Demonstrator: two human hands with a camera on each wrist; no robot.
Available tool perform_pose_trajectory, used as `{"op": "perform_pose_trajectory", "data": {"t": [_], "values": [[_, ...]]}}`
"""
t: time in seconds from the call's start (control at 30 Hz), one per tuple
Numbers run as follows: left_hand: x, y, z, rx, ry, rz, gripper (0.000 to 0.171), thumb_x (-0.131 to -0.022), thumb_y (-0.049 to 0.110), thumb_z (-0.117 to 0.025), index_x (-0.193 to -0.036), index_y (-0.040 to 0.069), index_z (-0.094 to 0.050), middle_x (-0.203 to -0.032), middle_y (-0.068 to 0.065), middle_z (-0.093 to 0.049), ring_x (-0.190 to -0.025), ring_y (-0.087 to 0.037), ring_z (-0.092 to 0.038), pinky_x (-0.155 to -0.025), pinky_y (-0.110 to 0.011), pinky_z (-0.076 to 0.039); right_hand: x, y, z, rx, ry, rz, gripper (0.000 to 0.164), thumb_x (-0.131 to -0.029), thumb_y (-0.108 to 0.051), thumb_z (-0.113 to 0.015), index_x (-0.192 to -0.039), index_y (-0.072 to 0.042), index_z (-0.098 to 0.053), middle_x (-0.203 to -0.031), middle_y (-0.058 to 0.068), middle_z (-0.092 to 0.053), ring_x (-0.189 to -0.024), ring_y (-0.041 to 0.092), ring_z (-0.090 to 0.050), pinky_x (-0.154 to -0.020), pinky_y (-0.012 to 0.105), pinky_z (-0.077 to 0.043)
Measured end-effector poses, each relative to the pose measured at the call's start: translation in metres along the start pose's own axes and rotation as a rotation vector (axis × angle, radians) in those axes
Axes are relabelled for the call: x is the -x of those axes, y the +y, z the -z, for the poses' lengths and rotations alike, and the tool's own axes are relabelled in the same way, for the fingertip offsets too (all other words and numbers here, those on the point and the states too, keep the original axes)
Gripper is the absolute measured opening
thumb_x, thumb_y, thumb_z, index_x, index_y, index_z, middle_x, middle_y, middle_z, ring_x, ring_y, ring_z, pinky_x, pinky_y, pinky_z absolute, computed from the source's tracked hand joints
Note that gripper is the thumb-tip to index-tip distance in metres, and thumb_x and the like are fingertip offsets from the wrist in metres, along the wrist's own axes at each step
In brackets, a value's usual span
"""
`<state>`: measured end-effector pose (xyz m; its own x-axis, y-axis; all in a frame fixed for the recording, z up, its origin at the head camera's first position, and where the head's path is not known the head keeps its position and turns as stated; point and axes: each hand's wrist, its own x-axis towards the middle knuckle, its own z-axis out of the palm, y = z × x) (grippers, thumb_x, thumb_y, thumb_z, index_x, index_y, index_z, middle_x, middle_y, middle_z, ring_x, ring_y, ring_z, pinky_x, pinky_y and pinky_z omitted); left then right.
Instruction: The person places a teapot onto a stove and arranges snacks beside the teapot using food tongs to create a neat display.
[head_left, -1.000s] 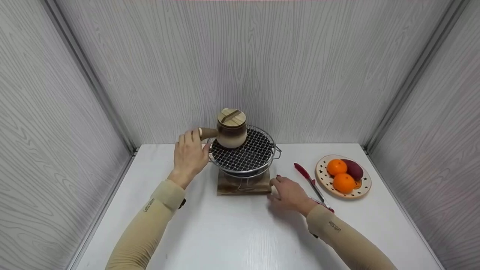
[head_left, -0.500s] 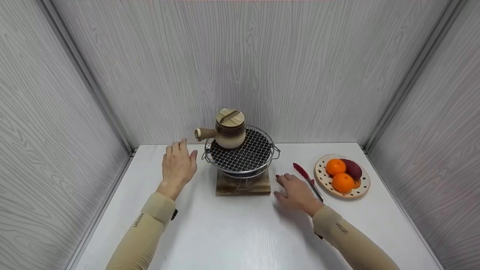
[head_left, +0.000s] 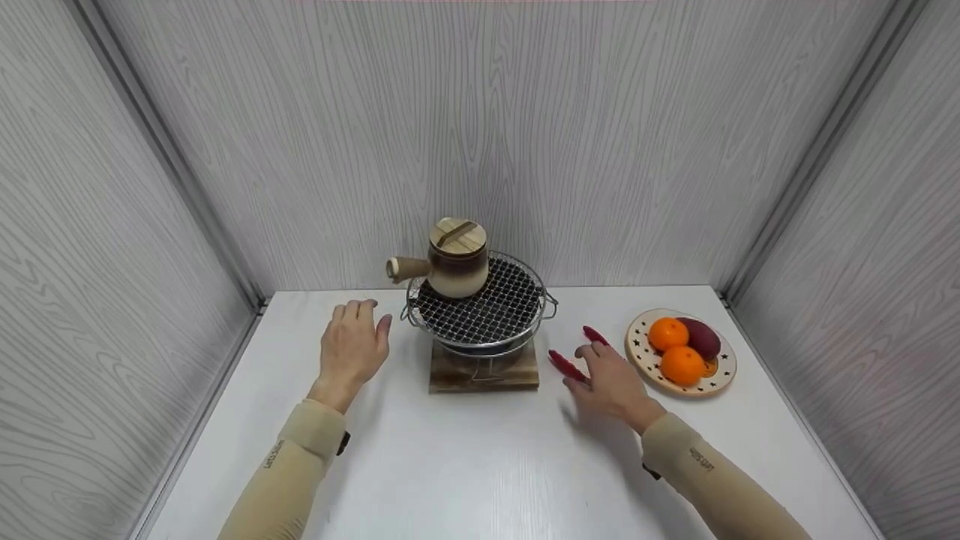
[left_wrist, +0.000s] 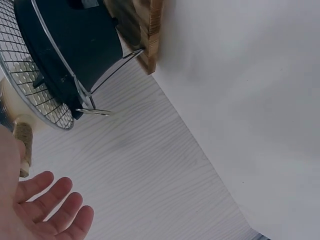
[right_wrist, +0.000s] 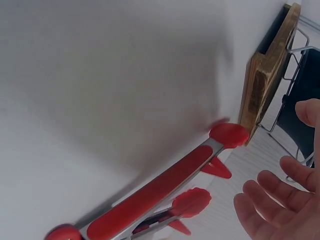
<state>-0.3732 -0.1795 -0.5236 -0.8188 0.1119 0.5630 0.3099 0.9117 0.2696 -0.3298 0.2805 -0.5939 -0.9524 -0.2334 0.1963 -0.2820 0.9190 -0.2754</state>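
A pot [head_left: 457, 276] with a brown-to-cream body, wooden lid [head_left: 457, 236] and side handle [head_left: 409, 268] sits on the round wire grill [head_left: 487, 319]. My left hand [head_left: 349, 349] hovers left of the grill, fingers spread and holding nothing. In the left wrist view the pot's handle [left_wrist: 23, 142] shows beyond that hand. Red-and-metal tongs [head_left: 568, 365] lie on the table with their arms apart, partly covered in the head view by my right hand [head_left: 611, 382]. Its fingers are relaxed and stand apart from the tongs [right_wrist: 155, 187] in the right wrist view.
The grill's dark bowl [left_wrist: 80, 42] stands on a wooden board [head_left: 484, 381]. On the right, a star-patterned plate [head_left: 641, 356] bears two oranges [head_left: 683, 366] and a purple oval item [head_left: 701, 339]. Grey wood-grain panels [head_left: 480, 135] enclose the white table [head_left: 480, 465] behind and at both sides.
My left hand has let go of the pot's handle and drawn back to the left. The right hand has shifted right from beside the wooden board to over the tongs.
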Motion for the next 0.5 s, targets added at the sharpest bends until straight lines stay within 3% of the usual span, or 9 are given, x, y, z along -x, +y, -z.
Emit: {"op": "perform_pose_trajectory", "data": {"t": [0.2, 0.5], "values": [[0.016, -0.003, -0.019, 0.024, -0.036, -0.026, 0.037, -0.111, 0.028, -0.068, -0.128, -0.004, -0.072, -0.121, -0.024, -0.077, -0.114, -0.045, -0.072, -0.096, -0.056, -0.063, 0.006, 0.012, 0.003, 0.001, -0.019, -0.070, 0.062, -0.099, -0.048, -0.080, -0.141, -0.005, -0.064, -0.132, 0.017, -0.070, -0.114, 0.036, -0.067, -0.107, 0.057, -0.062], [0.035, 0.001, -0.045, 0.024, -0.062, -0.075, 0.029, -0.109, 0.029, -0.073, -0.117, 0.001, -0.073, -0.108, -0.021, -0.075, -0.103, -0.041, -0.069, -0.086, -0.054, -0.062, 0.014, 0.022, 0.005, 0.012, -0.033, -0.145, 0.080, -0.097, -0.056, -0.080, -0.151, -0.001, -0.058, -0.137, 0.022, -0.065, -0.122, 0.040, -0.064, -0.111, 0.061, -0.060]]}}
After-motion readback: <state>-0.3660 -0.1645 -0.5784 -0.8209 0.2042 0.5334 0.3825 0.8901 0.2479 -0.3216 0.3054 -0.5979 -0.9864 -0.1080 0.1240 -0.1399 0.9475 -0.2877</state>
